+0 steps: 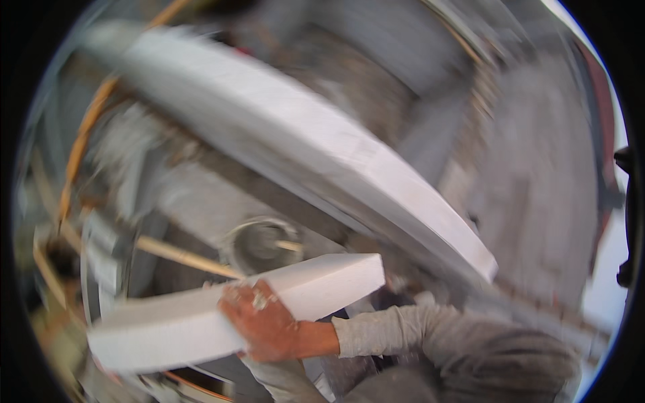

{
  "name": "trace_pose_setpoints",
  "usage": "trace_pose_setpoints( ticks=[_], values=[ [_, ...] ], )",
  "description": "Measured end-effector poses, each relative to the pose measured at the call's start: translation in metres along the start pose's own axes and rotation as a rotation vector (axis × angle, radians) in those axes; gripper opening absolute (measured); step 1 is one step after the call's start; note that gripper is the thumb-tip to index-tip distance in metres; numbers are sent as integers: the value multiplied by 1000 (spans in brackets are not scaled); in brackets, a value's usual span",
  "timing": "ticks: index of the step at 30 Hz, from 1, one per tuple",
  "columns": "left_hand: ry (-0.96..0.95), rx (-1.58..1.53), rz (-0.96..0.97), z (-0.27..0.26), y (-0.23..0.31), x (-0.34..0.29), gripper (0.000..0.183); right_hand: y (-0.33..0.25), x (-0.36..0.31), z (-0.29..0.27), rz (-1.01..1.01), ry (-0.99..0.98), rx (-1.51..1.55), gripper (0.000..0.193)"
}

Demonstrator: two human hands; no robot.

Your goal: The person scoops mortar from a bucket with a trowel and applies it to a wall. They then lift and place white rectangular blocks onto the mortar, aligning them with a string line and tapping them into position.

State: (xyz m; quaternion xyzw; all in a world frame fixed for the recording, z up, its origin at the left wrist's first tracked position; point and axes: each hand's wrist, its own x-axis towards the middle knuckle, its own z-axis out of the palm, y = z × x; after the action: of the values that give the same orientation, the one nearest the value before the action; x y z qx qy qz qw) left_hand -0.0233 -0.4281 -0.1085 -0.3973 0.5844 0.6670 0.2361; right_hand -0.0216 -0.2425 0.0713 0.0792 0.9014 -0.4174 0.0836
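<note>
Long pale wall [322, 127] runs beyond the white block [336, 285] your right hand [265, 326] grips; behind that block sits a bucket [236, 247]; your left hand is hidden, hold unclear.

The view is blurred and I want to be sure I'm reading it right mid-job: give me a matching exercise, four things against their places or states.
Things
1. right hand
2. bucket
3. long white slab
4. orange cord

Places or states
A. running diagonally from upper left toward lower right
B. smeared with white, on the short white block
C. curving down the left side of the view
D. round and greyish, just beyond the short white block

Right pairs: 1-B, 2-D, 3-A, 4-C.
</note>
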Motion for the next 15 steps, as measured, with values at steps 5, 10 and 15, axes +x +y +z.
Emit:
trace_pose_setpoints(
  ticks=[5,10,15],
  values=[
    [-66,492,94,-11,29,-73,89,-6,-129,-55,200,5,96,91],
    [-56,933,770,40,121,-147,77,7,-254,-94,262,163,116,92],
    [-142,1099,1584,134,201,-299,67,-2,-343,-151,313,415,-16,85]
  ],
)
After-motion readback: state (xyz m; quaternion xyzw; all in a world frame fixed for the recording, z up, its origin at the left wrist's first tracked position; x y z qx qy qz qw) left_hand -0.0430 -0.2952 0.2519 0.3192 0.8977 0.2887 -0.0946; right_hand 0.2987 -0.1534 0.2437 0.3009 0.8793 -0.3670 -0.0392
